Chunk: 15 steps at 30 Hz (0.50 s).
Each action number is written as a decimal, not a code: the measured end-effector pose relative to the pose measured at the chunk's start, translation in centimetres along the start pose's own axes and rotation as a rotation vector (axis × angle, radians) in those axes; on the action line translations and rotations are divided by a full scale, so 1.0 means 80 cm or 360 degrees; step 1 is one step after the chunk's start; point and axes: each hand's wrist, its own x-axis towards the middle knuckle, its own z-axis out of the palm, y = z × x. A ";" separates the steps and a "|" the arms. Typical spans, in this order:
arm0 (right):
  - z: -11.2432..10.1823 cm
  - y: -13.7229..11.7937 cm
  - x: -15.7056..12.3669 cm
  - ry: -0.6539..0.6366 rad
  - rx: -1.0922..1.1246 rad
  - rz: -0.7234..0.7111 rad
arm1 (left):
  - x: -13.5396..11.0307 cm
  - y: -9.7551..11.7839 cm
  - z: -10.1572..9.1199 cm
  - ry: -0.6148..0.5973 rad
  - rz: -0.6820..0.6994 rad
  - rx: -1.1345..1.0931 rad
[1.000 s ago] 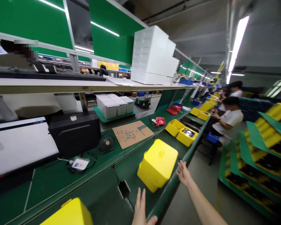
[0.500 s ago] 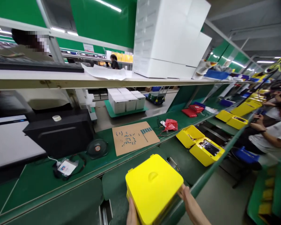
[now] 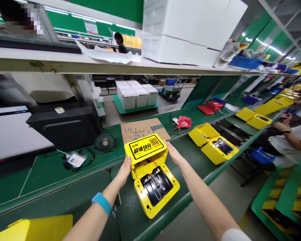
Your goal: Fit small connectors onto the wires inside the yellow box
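Observation:
A yellow box lies open on the green belt in front of me. Its base half [image 3: 157,190] shows black parts and wires inside. Its lid half [image 3: 145,150], with a black and yellow label and a QR code, is tilted up behind the base. My left hand [image 3: 124,167] grips the lid's left edge; a blue band sits on that wrist. My right hand [image 3: 172,152] holds the lid's right edge.
A second open yellow box [image 3: 213,143] lies further along the belt. A cardboard sheet [image 3: 142,129] with small parts, a small fan [image 3: 104,143], a black machine [image 3: 65,125] and a red bag [image 3: 184,122] sit behind. A seated person [image 3: 291,134] works at right. A yellow box corner [image 3: 32,229] is near left.
The closed yellow box that both hands took hold of now lies open on the belt, lid lifted and inside exposed. My view has dropped lower.

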 end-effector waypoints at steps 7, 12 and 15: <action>0.037 0.009 0.085 -0.0380 -0.0022 0.0137 | 0.036 -0.029 -0.018 0.0021 -0.0095 0.0363; 0.048 0.032 0.139 -0.0551 -0.0250 0.0456 | 0.075 -0.056 -0.029 0.0139 -0.0375 0.0868; 0.042 0.058 0.178 -0.0681 -0.0394 0.0624 | 0.090 -0.065 -0.035 0.0091 -0.0458 0.1019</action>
